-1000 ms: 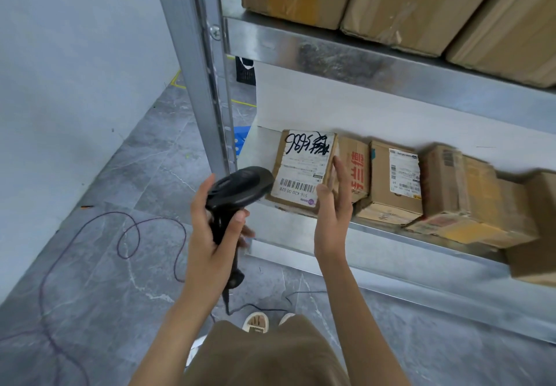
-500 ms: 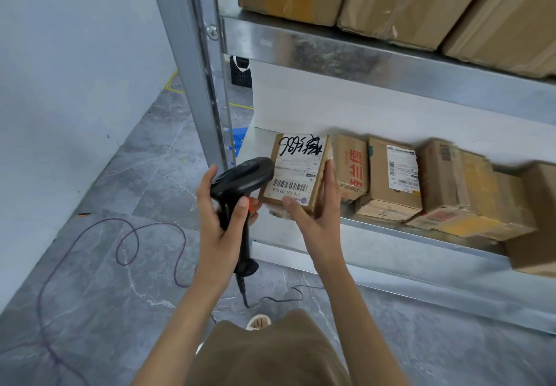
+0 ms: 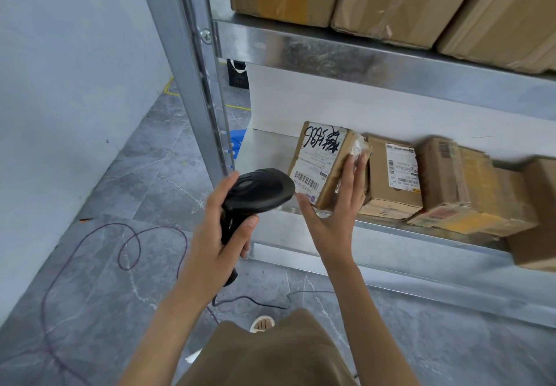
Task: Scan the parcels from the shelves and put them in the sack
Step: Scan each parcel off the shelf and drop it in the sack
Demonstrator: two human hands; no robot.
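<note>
Both hands stay clamped: scanner [image 3: 258, 193] left, parcel [image 3: 323, 164] tilted further right.

Grey marble-look floor [image 3: 105, 265] with white veins. Thin purple cable [image 3: 129, 247] loops across it; a black cable [image 3: 264, 303] runs lower down. Pale wall [image 3: 60, 69] on left. Yellow tape line [image 3: 237, 106] on floor beyond the rack post. Black crate-like object [image 3: 238, 75] far back, too small to identify. Blue item [image 3: 237, 142] behind the post. Sandalled foot [image 3: 262, 324] and brown garment [image 3: 270, 355] at bottom.
</note>
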